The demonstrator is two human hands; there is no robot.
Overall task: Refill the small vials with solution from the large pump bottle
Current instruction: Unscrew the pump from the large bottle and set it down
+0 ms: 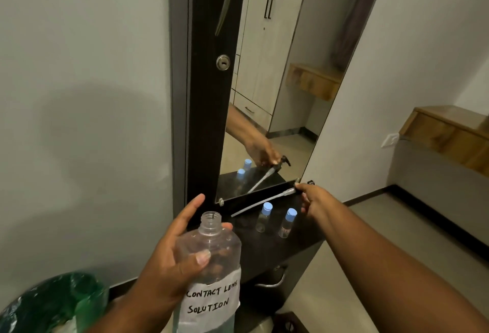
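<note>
My left hand [174,256] grips the large clear bottle [211,261], labelled "contact lens solution", held upright with its neck uncapped. My right hand [313,201] holds the black pump head [307,184] at the back right of the dark shelf [299,242]; its long white dip tube [260,203] slants down to the left, low over the shelf. Two small clear vials with blue caps, the left vial [263,217] and the right vial [288,223], stand upright on the shelf just below the tube.
A mirror [277,81] behind the shelf reflects my hand, the pump and the vials. A drawer with a metal handle [272,281] sits under the shelf. A bin with a green liner [53,306] stands at lower left. A wooden wall shelf [447,131] is at right.
</note>
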